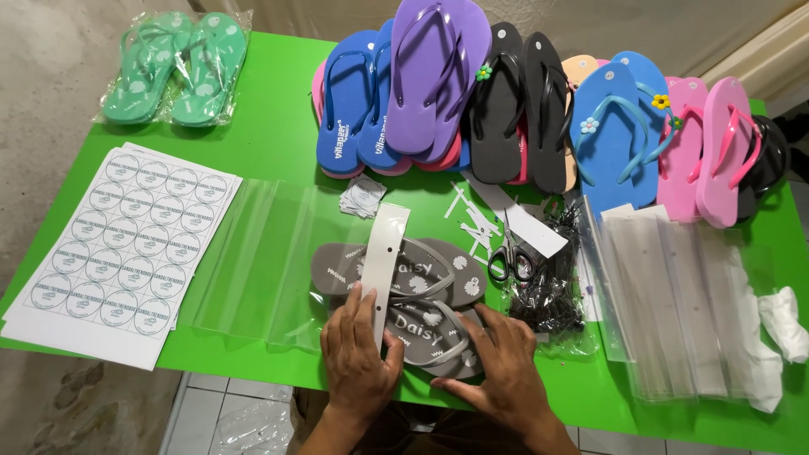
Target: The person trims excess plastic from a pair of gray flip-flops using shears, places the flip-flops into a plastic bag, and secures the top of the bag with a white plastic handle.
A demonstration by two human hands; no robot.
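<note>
Hands are pressing a pair of grey flip-flops [425,316] at lower centre: left hand [358,358] is lying flat, pinning a white card strip [383,253], right hand [501,375] is cupping the sole edge. Next comes careful strip alignment, judging by the clear bag [253,261] lying alongside.

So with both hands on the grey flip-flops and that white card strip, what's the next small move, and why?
Probably fold the white card strip over the grey flip-flops. The left hand presses the strip's lower end on the pair, the right hand steadies the lower sole, and the strip's upper part lies flat across the straps, not yet wrapped.
</note>
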